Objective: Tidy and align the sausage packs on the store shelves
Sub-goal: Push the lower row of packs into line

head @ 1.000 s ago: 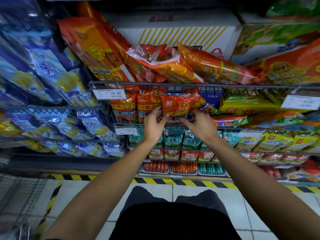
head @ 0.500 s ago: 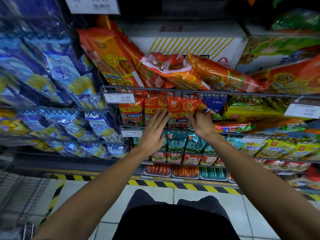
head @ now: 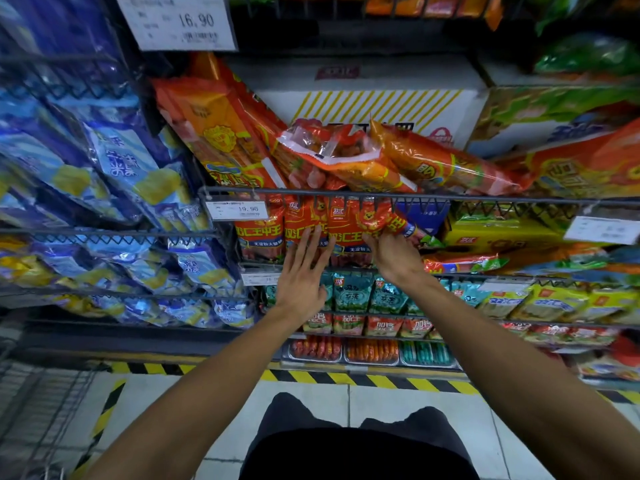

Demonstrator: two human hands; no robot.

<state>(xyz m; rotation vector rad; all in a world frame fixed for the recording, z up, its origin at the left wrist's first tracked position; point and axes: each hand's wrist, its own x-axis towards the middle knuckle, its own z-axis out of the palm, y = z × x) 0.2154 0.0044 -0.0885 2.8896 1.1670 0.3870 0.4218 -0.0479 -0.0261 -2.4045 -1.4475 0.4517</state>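
Left hand [head: 303, 271] is spread flat, fingers straight, with the fingertips pressing on the front of the red sausage packs [head: 304, 226] standing in a row on the wire shelf [head: 346, 195]. It isn't gripping anything, just touching. Right hand [head: 393, 252] is just beside it, at the right end of the same row, fingers curled around the edge of the rightmost red pack [head: 388, 216], which tilts a bit to the right compared with the upright ones next to it.

That row sits right behind the front rail with the 19.90 price tag [head: 237, 210] clipped on at the left. On the shelf above, long orange sausage bags [head: 433, 164] are piled loosely, one lying across the others, with a white striped carton [head: 374, 105] behind them. Blue snack bags [head: 121, 157] fill the rack to the left. Below the hands are teal packs [head: 351, 294], and lower still trays of loose sausages [head: 372, 351]. Floor has a yellow-and-black hazard stripe [head: 346, 377].
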